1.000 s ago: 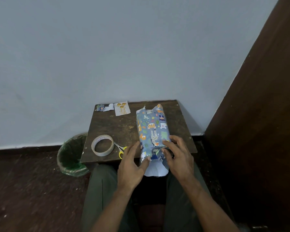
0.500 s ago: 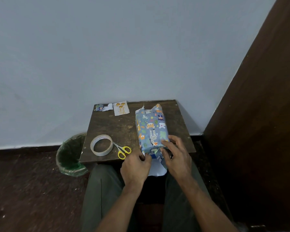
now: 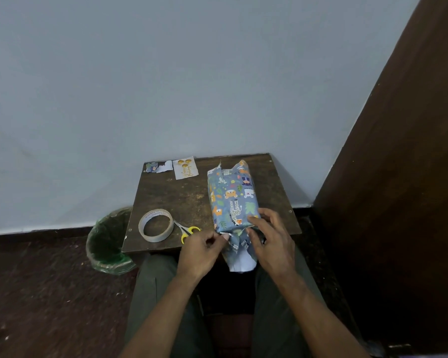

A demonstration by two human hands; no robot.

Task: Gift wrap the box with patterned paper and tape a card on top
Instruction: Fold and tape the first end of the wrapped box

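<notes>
Legs in dark green trousers (image 3: 161, 293) are filling the near foreground, with both forearms reaching up from them to the near edge of the small dark wooden desk (image 3: 189, 200). Left hand (image 3: 201, 250) is pinching the left corner of the loose paper end with curled fingers, while right hand (image 3: 270, 241) is curling over the near right corner of the box wrapped in blue animal-patterned paper (image 3: 233, 200), pressing the fold down. That box is lying lengthwise on the desk's right half, its unfinished flap (image 3: 239, 257) hanging over the near edge, white underside showing. The paper is probably thin, slick and easy to tear, so holding it at the creases seems wisest. Just left are sitting small yellow-handled scissors (image 3: 189, 231) and a beige tape roll (image 3: 155, 224). Farthest, by the wall, a white card with gold print (image 3: 186, 167) is waiting beside a paper scrap (image 3: 158, 167).
</notes>
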